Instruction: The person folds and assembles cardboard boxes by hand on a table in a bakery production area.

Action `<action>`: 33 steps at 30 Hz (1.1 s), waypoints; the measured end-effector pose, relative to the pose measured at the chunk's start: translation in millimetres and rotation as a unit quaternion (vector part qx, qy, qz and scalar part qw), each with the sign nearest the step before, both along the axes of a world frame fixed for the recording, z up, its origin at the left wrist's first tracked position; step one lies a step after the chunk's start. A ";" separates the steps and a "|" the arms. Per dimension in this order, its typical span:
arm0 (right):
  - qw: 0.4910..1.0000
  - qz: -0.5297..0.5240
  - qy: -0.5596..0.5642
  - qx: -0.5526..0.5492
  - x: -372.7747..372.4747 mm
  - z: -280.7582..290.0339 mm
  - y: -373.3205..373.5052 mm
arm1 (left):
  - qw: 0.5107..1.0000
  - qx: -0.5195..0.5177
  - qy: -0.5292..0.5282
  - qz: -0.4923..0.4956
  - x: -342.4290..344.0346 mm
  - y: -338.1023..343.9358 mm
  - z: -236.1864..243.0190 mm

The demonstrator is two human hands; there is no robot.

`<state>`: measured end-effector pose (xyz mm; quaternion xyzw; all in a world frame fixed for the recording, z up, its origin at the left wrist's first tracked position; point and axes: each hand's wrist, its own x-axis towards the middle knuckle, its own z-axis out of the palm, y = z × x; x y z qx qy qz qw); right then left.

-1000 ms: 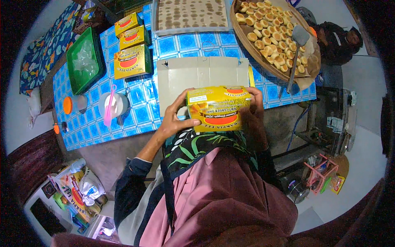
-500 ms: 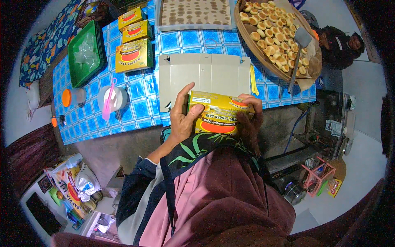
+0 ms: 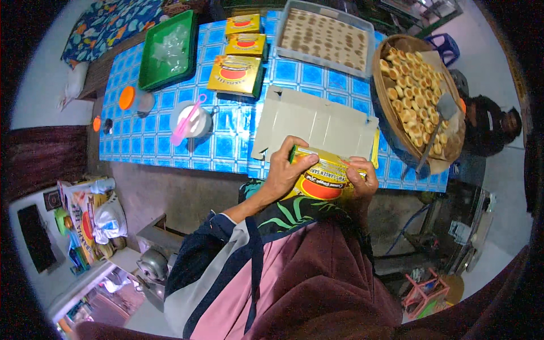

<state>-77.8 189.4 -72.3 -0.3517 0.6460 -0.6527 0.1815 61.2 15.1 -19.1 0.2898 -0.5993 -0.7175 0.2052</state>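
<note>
Close to my body, at the table's near edge, I hold a yellow cardboard box (image 3: 322, 184) with a red oval printed on it. My left hand (image 3: 285, 173) grips its left end, the thumb lying on the top edge. At the other end my right hand (image 3: 364, 184) is closed on the upper right corner, thumb and fingers pressed together there. Just beyond the box lies an unfolded grey cardboard sheet (image 3: 314, 120), creased and flat on the table. A thin yellow strip (image 3: 375, 147) shows by its right edge. The box's underside is hidden.
Blue checked cloth covers the table (image 3: 226, 148). Several yellow boxes (image 3: 233, 75) stand in a row at the back, beside a green tray (image 3: 148, 73), a white tub (image 3: 199, 126) with a pink utensil and an orange-lidded jar (image 3: 128, 98). A woven tray (image 3: 378, 85) of round pastries and a spatula (image 3: 446, 107) sits right.
My view has swung, so the table things appear farther right. The box is turned slightly, and my right fingers have come together at its upper right corner. Both hands still hold it.
</note>
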 end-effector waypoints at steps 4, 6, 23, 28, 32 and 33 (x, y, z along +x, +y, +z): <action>0.956 -0.021 -0.288 0.054 23.9 12.0 -6.1 | 0.999 -0.040 0.001 0.019 8.7 -2.0 -16.9; 0.984 0.057 -0.167 0.014 45.3 13.6 -16.8 | 0.989 0.068 -0.002 0.131 22.1 -2.2 -24.2; 0.956 0.104 -0.254 0.104 23.7 22.9 -124.3 | 0.971 -0.141 -0.107 -0.161 41.3 -161.0 -2.1; 0.915 0.046 -0.398 -0.048 28.7 0.7 -212.8 | 0.976 -0.070 -0.026 0.203 47.2 -276.8 -34.3; 0.921 0.017 -0.386 -0.054 29.6 -38.7 -292.7 | 0.976 -0.025 -0.112 0.186 30.1 -307.4 -73.1; 0.932 -0.037 -0.360 0.016 28.0 -52.9 -303.8 | 0.971 0.007 -0.144 0.189 15.5 -309.3 -89.0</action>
